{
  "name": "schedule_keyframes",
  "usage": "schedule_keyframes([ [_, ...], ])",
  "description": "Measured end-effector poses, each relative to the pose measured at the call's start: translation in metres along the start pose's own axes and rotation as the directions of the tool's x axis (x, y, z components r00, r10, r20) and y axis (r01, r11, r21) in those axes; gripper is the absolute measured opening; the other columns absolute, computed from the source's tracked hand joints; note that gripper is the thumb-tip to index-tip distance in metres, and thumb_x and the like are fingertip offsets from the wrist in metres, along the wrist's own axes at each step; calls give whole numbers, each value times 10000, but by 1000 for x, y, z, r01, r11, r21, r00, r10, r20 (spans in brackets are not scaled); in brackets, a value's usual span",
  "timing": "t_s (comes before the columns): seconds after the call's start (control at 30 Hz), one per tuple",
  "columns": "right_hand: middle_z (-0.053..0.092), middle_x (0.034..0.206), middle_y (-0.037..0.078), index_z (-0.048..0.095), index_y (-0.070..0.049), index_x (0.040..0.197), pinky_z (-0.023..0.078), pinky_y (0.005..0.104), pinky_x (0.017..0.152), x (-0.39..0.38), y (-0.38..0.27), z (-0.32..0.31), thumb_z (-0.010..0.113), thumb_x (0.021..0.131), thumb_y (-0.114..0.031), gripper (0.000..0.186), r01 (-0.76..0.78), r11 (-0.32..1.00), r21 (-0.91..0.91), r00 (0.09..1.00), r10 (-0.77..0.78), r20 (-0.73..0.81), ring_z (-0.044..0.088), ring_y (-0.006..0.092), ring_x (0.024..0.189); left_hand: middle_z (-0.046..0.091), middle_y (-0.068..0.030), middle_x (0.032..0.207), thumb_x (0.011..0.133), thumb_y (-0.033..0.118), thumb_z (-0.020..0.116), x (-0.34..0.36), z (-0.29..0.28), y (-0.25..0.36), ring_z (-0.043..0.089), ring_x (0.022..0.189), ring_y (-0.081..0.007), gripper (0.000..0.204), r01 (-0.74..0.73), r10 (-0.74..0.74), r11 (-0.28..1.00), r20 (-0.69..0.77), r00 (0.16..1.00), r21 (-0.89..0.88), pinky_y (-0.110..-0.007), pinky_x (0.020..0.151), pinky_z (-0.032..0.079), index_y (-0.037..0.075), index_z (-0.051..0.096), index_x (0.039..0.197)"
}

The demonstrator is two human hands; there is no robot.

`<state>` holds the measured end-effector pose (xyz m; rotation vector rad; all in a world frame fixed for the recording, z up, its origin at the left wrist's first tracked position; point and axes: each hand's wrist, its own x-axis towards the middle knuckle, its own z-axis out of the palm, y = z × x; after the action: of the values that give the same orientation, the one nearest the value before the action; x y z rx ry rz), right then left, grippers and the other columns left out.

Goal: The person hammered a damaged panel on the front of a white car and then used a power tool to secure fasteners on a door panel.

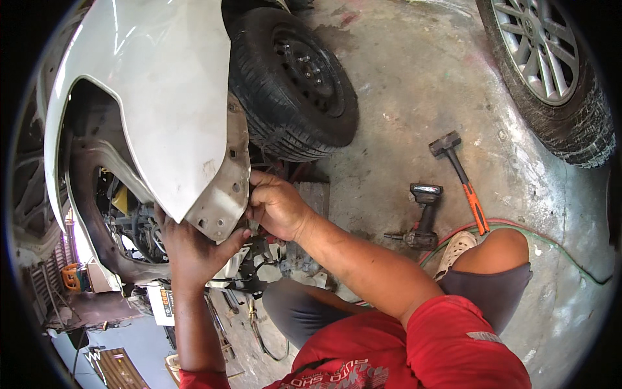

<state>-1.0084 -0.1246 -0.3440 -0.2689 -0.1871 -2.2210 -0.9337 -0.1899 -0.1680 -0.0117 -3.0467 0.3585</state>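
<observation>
A white car fender fills the upper left, its pointed lower corner toward me. Along that corner runs a bare, beige-grey metal flange with several holes. My left hand is closed round the bottom of this corner, fingers at the fender's left edge and thumb under the flange. At the flange's right edge, my right hand has its fingers curled in against the metal. Whatever its fingertips grip is hidden. Below the hands, dark and pale parts of the car's front end show partly.
A black-rimmed wheel stands right beside the fender. On the concrete lie a cordless impact wrench, an orange-handled sledgehammer and red and green hoses. Another car's wheel is at upper right. Engine parts show through the left opening.
</observation>
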Motion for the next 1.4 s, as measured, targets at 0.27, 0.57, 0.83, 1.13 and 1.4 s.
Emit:
schedule_keyframes([
  [0.27,617,937,35,608,-38,1235,479,342,765,-20,16,15,408,773,17,506,4,985,171,996,12,-93,492,130,706,729,-189,1030,729,556,790,0,21,3,671,1067,-367,675,-53,104,983,-299,949,174,-573,1152,291,-1,703,1099],
  [0.57,606,930,17,605,-81,1229,442,340,744,-26,12,26,416,782,-14,489,-4,998,65,991,12,-132,463,111,651,718,-172,1036,820,406,733,-1,11,0,652,1067,-376,459,-75,103,989,-231,968,125,-568,1160,252,37,706,1092],
  [0.83,615,776,33,649,-15,1161,474,352,673,-18,-8,-1,440,847,-16,376,-188,982,18,976,189,-111,514,113,632,718,-193,941,868,354,690,-8,25,-6,681,899,-424,383,-18,33,996,-172,985,84,-482,838,509,6,703,1028],
  [1.13,611,801,12,655,7,1164,465,257,599,11,-49,-10,551,903,-42,286,-232,919,-318,971,236,-26,520,105,640,694,-176,900,915,290,647,-19,38,-7,674,847,-282,428,184,-308,836,-166,937,-517,-374,780,518,-106,643,1078],
  [1.4,602,763,-18,670,-38,1174,431,248,551,15,-63,-8,645,976,-190,251,-167,734,-659,959,277,64,476,48,606,713,-185,916,918,298,654,-20,35,-7,687,832,-263,452,208,-310,854,-145,940,-477,-355,771,528,-119,642,1094],
])
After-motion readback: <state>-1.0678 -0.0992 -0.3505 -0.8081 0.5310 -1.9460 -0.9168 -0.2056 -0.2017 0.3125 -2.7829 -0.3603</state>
